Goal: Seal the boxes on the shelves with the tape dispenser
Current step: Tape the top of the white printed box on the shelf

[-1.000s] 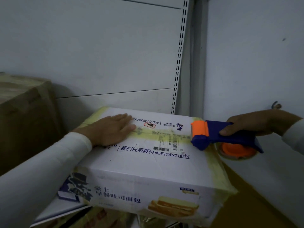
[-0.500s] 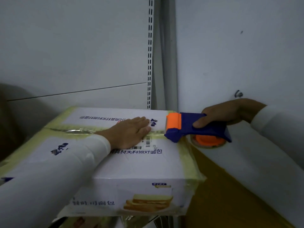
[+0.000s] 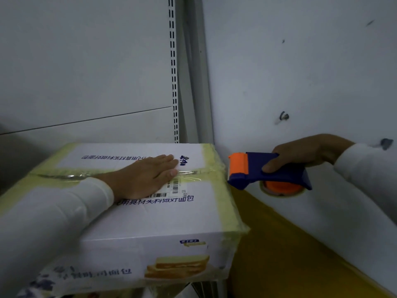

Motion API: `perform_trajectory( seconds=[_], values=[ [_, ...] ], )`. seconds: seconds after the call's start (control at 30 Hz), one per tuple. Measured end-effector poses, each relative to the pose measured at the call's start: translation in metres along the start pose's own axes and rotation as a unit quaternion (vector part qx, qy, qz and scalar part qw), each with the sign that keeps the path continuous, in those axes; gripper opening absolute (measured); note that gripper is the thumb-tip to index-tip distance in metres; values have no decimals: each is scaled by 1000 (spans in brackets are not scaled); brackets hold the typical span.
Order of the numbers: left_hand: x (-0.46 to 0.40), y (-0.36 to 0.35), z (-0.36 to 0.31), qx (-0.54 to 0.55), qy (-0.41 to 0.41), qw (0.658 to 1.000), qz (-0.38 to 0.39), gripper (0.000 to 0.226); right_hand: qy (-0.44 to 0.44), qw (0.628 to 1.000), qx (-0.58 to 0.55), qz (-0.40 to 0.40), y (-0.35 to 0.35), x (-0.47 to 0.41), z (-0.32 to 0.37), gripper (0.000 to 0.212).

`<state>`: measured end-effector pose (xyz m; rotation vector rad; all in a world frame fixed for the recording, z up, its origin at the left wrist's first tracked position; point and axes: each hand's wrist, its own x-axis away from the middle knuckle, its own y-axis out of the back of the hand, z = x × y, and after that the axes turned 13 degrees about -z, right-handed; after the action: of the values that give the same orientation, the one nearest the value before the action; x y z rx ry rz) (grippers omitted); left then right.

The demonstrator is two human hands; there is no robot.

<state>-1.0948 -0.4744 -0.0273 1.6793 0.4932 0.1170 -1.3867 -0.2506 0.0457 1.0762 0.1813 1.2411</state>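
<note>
We see the white box on the shelf, clear tape along its top seam. Left hand lies flat on the lid, fingers straight, pressing over the seam. Right hand grips the blue-and-orange tape dispenser — held just beside the box's right edge, orange end toward it.
</note>
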Motion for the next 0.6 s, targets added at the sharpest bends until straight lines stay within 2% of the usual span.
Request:
perform_trajectory(
  seconds=[0.1, 0.27, 0.37, 0.43, 0.5, 0.6],
  values=[
    [3, 1, 2, 2, -9, 1000, -7, 77, 0, 1000, -29, 0, -12, 2, -6, 77],
    [14, 8, 5, 13, -33, 999, 2, 78, -6, 998, -55, 7, -27, 8, -8, 73],
    [17, 23, -4, -13, -16, 999, 28, 65, -5, 998, -61, -1, -34, 11, -6, 78],
    [9, 28, -24, -27, -13, 1000, -6, 53, 7, 998, -57, 0, -34, 12, -4, 83],
    [-2, 25, -57, 21, -4, 999, -46, 46, 15, 999, -45, 0, -33, 12, 0, 84],
    [-13, 5, -91, 68, 7, 998, -12, 37, 27, 999, -34, 2, -30, 13, -1, 84]
  ],
)
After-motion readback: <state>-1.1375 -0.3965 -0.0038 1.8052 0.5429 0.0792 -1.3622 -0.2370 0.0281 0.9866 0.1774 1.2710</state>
